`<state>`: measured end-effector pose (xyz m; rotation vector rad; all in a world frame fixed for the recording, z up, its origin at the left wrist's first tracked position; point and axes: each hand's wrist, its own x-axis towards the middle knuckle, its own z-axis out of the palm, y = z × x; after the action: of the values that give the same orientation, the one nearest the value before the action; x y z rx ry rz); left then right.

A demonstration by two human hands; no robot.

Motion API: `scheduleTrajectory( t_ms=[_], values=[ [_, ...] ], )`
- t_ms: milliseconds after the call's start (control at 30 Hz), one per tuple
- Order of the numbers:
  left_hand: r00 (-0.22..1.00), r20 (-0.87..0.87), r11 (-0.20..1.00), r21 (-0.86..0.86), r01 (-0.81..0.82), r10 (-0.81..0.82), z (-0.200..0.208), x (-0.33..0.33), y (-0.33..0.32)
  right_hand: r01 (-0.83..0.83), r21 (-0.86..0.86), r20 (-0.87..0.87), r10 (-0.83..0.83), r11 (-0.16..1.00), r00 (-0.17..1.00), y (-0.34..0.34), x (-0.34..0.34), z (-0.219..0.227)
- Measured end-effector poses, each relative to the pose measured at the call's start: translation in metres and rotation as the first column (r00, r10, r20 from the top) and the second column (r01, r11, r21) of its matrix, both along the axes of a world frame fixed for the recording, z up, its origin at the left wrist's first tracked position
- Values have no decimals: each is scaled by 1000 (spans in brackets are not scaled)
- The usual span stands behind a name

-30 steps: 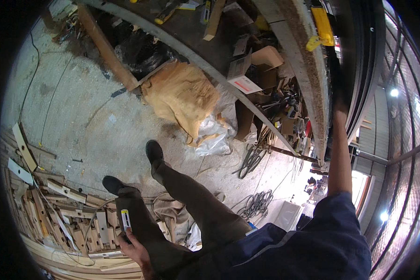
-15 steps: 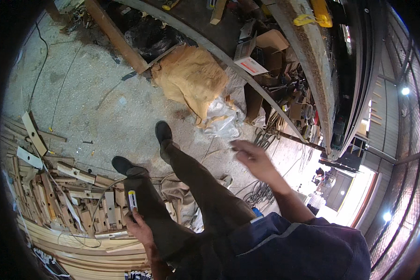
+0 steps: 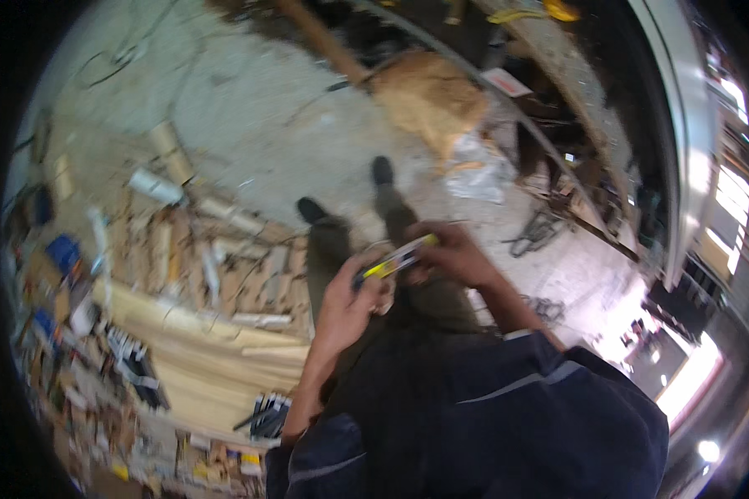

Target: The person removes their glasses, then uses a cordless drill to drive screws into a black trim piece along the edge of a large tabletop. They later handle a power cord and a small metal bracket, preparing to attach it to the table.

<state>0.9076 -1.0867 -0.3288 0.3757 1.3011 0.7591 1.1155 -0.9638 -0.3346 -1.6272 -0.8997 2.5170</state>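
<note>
A slim, flat tool (image 3: 395, 259) with a yellow, blue and pale body, shaped like a utility knife or marker, lay slanted between both hands in front of the person's waist, above the dark trouser legs. Motion blur softened its outline, so its exact kind could not be made out. The left hand (image 3: 351, 301) had its grip pressed around the lower, bluish end, fingers curled and the back of the hand toward the camera. The right hand (image 3: 451, 252) had its grip closed over the upper, yellow end, knuckles bent, fingertips hidden behind the tool. Both forearms rose from dark blue sleeves (image 3: 508, 391) of smooth cloth with a pale seam line, the elbows bent and the wrists drawn close together.

Below lay a rough grey concrete floor (image 3: 250, 125), dusty and scuffed. Two dark shoes (image 3: 381, 170) stood on it, partly covered by the hands. Pale, flat wood offcuts (image 3: 200, 258) and curved light planks spread at the left, smeared by blur. A crumpled tan sack (image 3: 429, 96) sat beside a wrinkled clear plastic sheet (image 3: 478, 166). The frame's dark rim cut off everything beyond.
</note>
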Motion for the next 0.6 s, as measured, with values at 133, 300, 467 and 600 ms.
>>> scheduleTrajectory(
  t_ms=[133,300,467,600],
  values=[
    [973,201,983,122,-136,110,86,-17,20,225,126,-121,-210,966,970,12,-24,81],
    [949,263,949,212,-232,173,163,-28,24,417,82,-398,-354,905,847,13,-57,153],
    [952,-300,948,277,154,-67,223,-45,31,311,347,-294,-212,885,932,21,-83,206],
    [864,-502,834,491,251,35,232,-46,33,233,508,-278,-98,829,955,27,-92,230]
  ],
)
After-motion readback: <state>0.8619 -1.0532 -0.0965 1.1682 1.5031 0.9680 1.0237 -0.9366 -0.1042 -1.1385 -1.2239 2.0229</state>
